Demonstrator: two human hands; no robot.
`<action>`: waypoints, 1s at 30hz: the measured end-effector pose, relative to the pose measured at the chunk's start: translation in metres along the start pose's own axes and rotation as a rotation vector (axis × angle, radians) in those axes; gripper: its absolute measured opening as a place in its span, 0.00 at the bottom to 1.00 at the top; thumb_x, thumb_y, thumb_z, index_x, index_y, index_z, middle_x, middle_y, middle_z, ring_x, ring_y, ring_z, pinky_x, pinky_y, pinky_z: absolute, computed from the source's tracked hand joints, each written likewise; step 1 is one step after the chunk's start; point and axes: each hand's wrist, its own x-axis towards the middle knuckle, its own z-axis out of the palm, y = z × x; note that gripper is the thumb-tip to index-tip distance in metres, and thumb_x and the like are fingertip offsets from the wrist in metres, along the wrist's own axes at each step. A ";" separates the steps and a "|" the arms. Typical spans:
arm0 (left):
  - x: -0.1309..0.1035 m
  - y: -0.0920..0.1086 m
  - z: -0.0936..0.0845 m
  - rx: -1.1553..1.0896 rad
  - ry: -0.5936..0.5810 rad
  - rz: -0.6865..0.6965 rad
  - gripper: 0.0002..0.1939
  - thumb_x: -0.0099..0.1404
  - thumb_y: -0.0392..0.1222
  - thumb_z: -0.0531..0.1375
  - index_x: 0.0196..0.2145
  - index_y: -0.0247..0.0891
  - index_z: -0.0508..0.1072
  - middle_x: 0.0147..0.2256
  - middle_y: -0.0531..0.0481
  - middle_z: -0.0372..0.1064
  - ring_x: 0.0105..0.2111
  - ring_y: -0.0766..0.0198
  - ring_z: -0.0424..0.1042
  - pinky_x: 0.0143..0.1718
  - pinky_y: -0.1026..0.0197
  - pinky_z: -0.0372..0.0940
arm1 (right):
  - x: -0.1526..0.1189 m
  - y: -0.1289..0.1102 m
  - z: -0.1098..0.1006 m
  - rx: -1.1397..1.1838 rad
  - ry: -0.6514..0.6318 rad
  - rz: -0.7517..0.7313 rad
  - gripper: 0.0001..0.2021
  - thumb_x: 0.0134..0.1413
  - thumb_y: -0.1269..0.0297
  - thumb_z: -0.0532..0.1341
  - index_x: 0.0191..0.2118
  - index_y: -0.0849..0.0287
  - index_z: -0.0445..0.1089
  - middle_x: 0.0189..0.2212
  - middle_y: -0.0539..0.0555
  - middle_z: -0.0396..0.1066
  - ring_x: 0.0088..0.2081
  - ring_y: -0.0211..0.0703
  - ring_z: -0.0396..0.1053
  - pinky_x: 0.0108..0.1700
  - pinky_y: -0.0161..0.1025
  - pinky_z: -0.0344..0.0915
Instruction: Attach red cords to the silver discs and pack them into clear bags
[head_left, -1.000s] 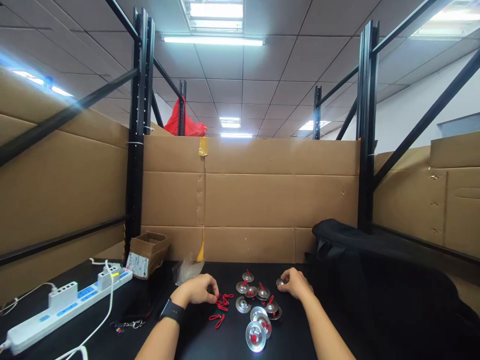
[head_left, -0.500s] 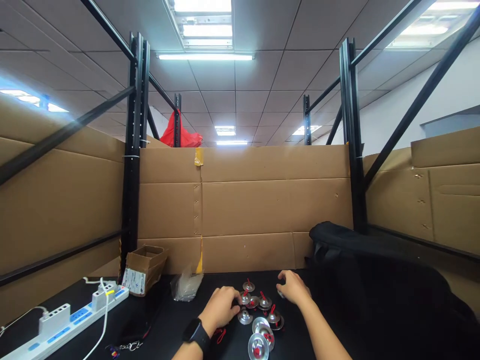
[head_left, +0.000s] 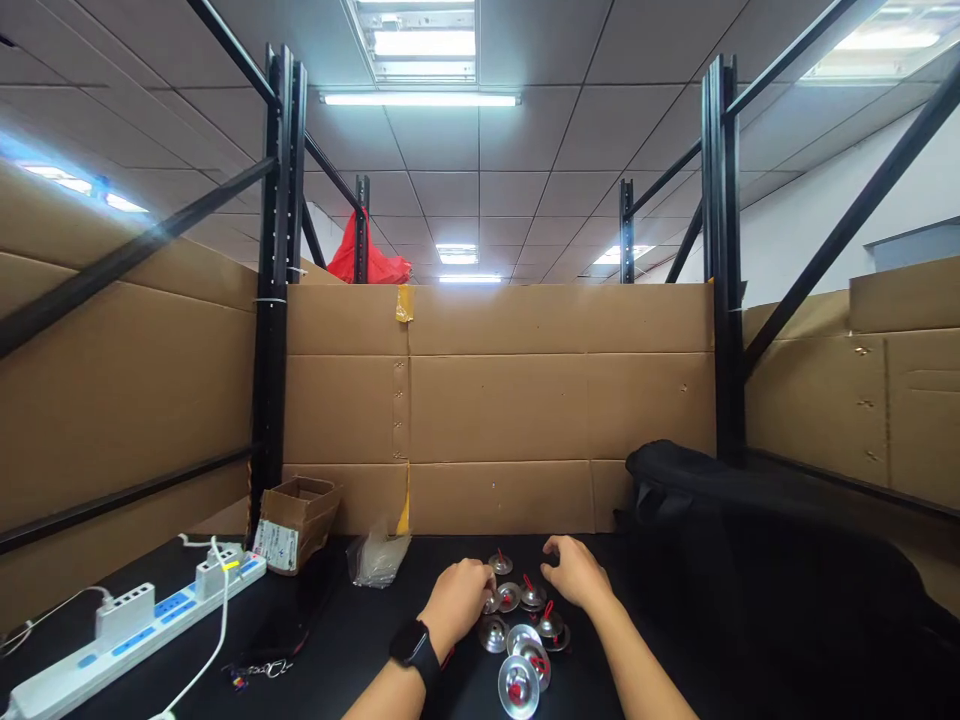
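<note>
Several small silver finger cymbals with red cord loops lie grouped on the black table. My left hand (head_left: 463, 600), with a black watch on its wrist, is closed at the group's left side, its fingertips on a finger cymbal (head_left: 491, 603) that they partly cover. My right hand (head_left: 576, 573) is to the right of the back cymbals, thumb and forefinger apart, with nothing visible between them. Closest to it are a back cymbal (head_left: 501, 563) and one with an upright red loop (head_left: 532, 594). Larger-looking cymbals (head_left: 519, 687) overlap at the front, cupped sides up.
On the left are a white power strip (head_left: 142, 640) with cables, keys (head_left: 268, 668) and a small open cardboard box (head_left: 298, 522). A clear plastic bag (head_left: 379, 558) sits near the back cardboard wall (head_left: 495, 410). A black bag (head_left: 750, 570) fills the right side.
My left hand has moved right and slightly away, its fingers now over a cymbal's cord. My right hand has shifted left toward the group; the silvery piece at its fingertips no longer shows.
</note>
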 end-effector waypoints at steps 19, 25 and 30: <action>-0.014 0.019 -0.027 -0.593 0.372 0.031 0.15 0.60 0.40 0.61 0.46 0.43 0.71 0.36 0.51 0.77 0.43 0.56 0.73 0.47 0.59 0.61 | -0.022 -0.056 0.018 0.622 -0.244 -0.479 0.20 0.40 0.66 0.71 0.43 0.58 0.77 0.28 0.50 0.77 0.28 0.41 0.72 0.31 0.34 0.66; 0.004 0.014 -0.005 -0.941 0.534 -0.102 0.14 0.67 0.50 0.54 0.40 0.37 0.70 0.39 0.45 0.74 0.39 0.60 0.73 0.42 0.60 0.66 | -0.016 -0.054 0.015 0.809 -0.107 -0.411 0.26 0.43 0.64 0.69 0.52 0.59 0.71 0.40 0.56 0.78 0.34 0.44 0.75 0.38 0.39 0.71; 0.014 0.004 0.014 -1.153 0.306 -0.001 0.22 0.60 0.57 0.61 0.37 0.33 0.73 0.36 0.42 0.75 0.36 0.58 0.74 0.41 0.57 0.68 | -0.016 -0.055 0.020 0.959 -0.237 -0.418 0.28 0.47 0.54 0.70 0.53 0.60 0.70 0.41 0.60 0.78 0.39 0.49 0.77 0.44 0.45 0.72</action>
